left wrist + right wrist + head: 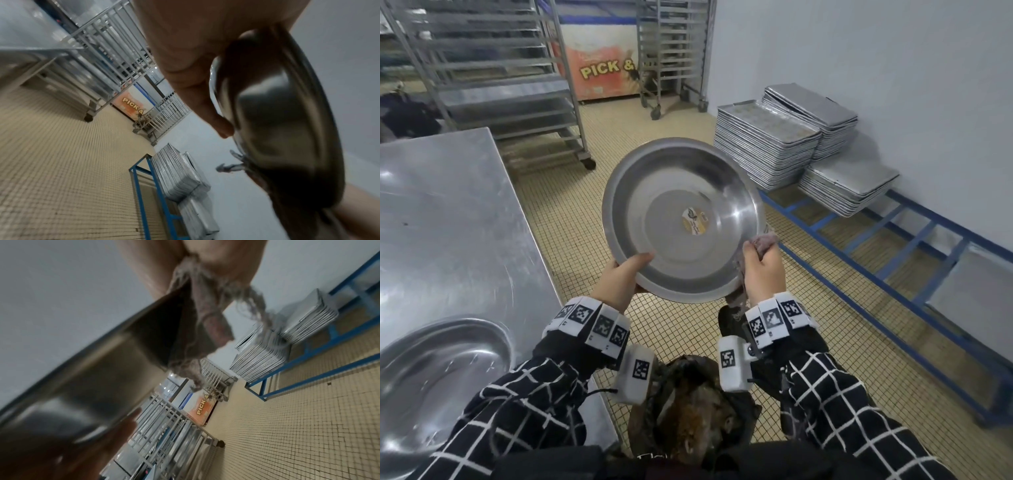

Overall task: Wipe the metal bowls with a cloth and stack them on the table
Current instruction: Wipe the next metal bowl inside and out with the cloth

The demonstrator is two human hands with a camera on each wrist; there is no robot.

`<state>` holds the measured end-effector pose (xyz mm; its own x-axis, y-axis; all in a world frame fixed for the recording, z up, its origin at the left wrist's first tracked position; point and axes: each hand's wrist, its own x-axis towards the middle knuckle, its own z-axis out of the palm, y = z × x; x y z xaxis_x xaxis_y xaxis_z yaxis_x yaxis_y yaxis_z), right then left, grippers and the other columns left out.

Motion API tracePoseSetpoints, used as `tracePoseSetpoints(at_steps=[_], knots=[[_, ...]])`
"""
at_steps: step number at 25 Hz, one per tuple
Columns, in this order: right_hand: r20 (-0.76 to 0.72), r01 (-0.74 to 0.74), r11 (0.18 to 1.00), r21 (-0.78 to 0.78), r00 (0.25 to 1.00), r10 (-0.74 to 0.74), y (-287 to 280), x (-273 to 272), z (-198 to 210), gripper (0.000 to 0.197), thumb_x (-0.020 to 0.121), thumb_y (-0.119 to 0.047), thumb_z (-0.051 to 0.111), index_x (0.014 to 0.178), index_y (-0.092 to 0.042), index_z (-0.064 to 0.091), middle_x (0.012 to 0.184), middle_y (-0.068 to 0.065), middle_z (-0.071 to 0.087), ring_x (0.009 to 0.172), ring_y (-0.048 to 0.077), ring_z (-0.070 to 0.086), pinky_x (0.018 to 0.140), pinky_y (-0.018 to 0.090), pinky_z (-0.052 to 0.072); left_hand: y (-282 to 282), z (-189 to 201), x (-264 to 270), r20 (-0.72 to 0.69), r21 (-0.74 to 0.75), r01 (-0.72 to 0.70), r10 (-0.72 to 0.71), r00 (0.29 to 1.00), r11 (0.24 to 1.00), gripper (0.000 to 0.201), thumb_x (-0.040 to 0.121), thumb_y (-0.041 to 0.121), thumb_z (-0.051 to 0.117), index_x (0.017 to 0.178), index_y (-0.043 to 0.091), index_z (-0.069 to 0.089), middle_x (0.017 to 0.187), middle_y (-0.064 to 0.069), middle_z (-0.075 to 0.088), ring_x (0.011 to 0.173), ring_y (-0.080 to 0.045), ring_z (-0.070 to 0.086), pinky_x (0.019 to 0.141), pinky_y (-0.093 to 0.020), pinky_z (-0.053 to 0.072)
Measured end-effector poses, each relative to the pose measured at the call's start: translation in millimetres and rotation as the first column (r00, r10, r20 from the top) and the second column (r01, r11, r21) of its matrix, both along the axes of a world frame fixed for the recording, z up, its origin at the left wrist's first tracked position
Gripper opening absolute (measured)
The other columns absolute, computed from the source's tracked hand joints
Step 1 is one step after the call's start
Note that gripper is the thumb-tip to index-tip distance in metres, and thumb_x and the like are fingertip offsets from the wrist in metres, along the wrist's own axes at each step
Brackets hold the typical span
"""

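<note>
A wide metal bowl (683, 219) with a round sticker in its middle is held up over the floor, its inside tilted toward me. My left hand (621, 279) grips its lower left rim, thumb inside the bowl (273, 123). My right hand (762, 270) holds a frayed grey cloth (765, 241) bunched against the lower right rim. The right wrist view has the cloth (205, 324) folded over the bowl's edge (98, 363), threads hanging. A second metal bowl (438, 373) sits on the steel table (448, 205) at my left.
Stacks of metal baking trays (767, 150) lie on a low blue frame (914, 253) along the right wall. Wheeled tray racks (493, 68) stand behind the table and by a chest freezer (602, 65). Tiled floor lies between.
</note>
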<state>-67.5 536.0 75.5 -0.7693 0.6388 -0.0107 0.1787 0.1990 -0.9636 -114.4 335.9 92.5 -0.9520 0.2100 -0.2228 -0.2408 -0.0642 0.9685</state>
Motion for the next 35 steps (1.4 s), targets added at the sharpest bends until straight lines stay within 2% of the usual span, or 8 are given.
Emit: tracePoseSetpoints(at_steps=[10, 12, 14, 19, 23, 29, 33, 35], knots=[[0.102, -0.325, 0.921, 0.214, 0.945, 0.31, -40.1, 20.5, 5.4, 0.024, 0.099, -0.036, 0.039, 0.111, -0.018, 0.05, 0.088, -0.006, 0.061, 0.078, 0.004, 0.061, 0.058, 0.009, 0.048, -8.8, 5.7, -16.3, -0.156, -0.128, -0.071, 0.05, 0.986, 0.989, 0.017, 0.1, 0.027, 0.043, 0.112, 0.016, 0.05, 0.087, -0.001, 0.063, 0.076, -0.018, 0.063, 0.069, -0.032, 0.053], [0.163, -0.52, 0.792, 0.32, 0.854, 0.495, -61.2, 19.5, -0.7, 0.037, 0.098, -0.043, 0.037, 0.125, -0.02, 0.045, 0.115, -0.001, 0.059, 0.106, 0.009, 0.057, 0.09, 0.024, 0.049, -5.8, 8.6, -15.7, -0.164, -0.11, -0.033, 0.015, 0.986, 0.993, 0.019, 0.101, 0.03, 0.041, 0.108, 0.018, 0.053, 0.089, 0.001, 0.064, 0.081, -0.015, 0.064, 0.069, -0.026, 0.051], [0.335, -0.671, 0.547, 0.501, 0.733, 0.592, -77.8, 17.7, -18.8, 0.057, 0.097, -0.054, 0.028, 0.145, -0.025, 0.028, 0.148, -0.001, 0.037, 0.138, 0.013, 0.031, 0.116, 0.039, 0.018, -3.3, 14.4, -14.0, -0.186, -0.078, -0.012, -0.003, 0.983, 0.997, 0.018, 0.101, 0.033, 0.039, 0.101, 0.021, 0.053, 0.089, 0.005, 0.063, 0.083, -0.009, 0.061, 0.066, -0.017, 0.049], [0.494, -0.615, 0.32, 0.721, 0.779, 0.386, -39.4, 11.7, -43.0, 0.085, 0.084, -0.062, -0.02, 0.151, -0.025, 0.017, 0.158, -0.005, 0.016, 0.146, 0.014, 0.003, 0.117, 0.036, -0.01, -8.4, 25.2, -13.5, -0.249, -0.122, -0.022, -0.009, 0.968, 0.992, 0.024, 0.101, 0.031, 0.038, 0.088, 0.019, 0.054, 0.079, 0.009, 0.056, 0.063, 0.002, 0.056, 0.047, -0.003, 0.039], [0.512, -0.606, 0.391, 0.693, 0.795, 0.325, -35.3, 9.5, -39.3, 0.088, 0.082, -0.06, -0.017, 0.149, -0.022, 0.024, 0.157, 0.0, 0.018, 0.147, 0.018, 0.002, 0.117, 0.039, -0.01, -7.2, 17.6, -16.7, -0.271, -0.105, -0.018, -0.011, 0.962, 0.994, 0.027, 0.102, 0.031, 0.038, 0.105, 0.015, 0.058, 0.086, 0.007, 0.063, 0.073, 0.001, 0.063, 0.052, -0.005, 0.042], [0.399, -0.569, 0.432, 0.7, 0.813, 0.424, -60.0, 27.9, -47.4, 0.06, 0.098, -0.053, 0.007, 0.147, -0.028, 0.028, 0.153, -0.004, 0.03, 0.145, 0.014, 0.013, 0.119, 0.042, 0.005, -3.1, 23.5, -14.7, -0.268, -0.081, -0.087, 0.062, 0.961, 0.993, 0.021, 0.101, 0.032, 0.04, 0.082, 0.029, 0.049, 0.078, 0.008, 0.055, 0.067, -0.007, 0.051, 0.047, -0.006, 0.039], [0.521, -0.548, 0.489, 0.679, 0.829, 0.205, 0.1, 14.1, -46.2, 0.059, 0.092, -0.059, -0.006, 0.148, -0.041, -0.008, 0.157, -0.006, -0.013, 0.143, 0.021, -0.018, 0.118, 0.049, 0.004, -2.6, 19.8, -15.3, -0.248, -0.101, -0.043, 0.017, 0.969, 0.994, 0.025, 0.101, 0.031, 0.041, 0.083, 0.022, 0.056, 0.074, 0.005, 0.061, 0.068, -0.011, 0.061, 0.052, -0.009, 0.045], [0.419, -0.464, 0.613, 0.639, 0.879, 0.229, 17.3, 5.6, -34.1, 0.059, 0.096, -0.057, 0.01, 0.139, -0.045, -0.029, 0.154, -0.008, -0.024, 0.146, 0.025, 0.003, 0.112, 0.048, 0.027, -1.3, 9.5, -15.2, -0.179, -0.093, 0.006, -0.023, 0.984, 0.996, 0.025, 0.1, 0.034, 0.043, 0.088, 0.018, 0.059, 0.078, -0.003, 0.066, 0.074, -0.026, 0.064, 0.065, -0.024, 0.052]])
